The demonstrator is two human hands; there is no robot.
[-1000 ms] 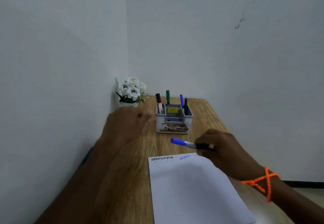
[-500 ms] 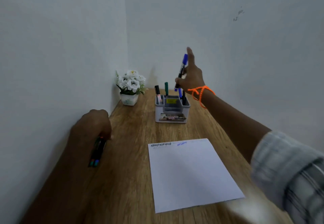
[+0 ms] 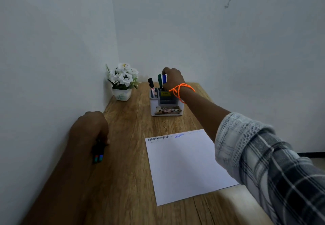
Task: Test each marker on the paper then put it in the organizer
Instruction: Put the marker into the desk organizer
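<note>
right hand [image 3: 173,78] pinching the blue marker [image 3: 164,79] should seat it upright in the organizer [image 3: 166,104] before letting go, while left hand [image 3: 90,129] near the paper [image 3: 186,165] grips spare markers [image 3: 98,156].

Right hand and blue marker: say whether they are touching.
Touching. The head view shows the right hand with its fingers closed on the blue marker, standing upright in the organizer.

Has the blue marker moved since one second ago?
Yes. The blue marker went from above the paper away to the organizer, now standing inside.
</note>
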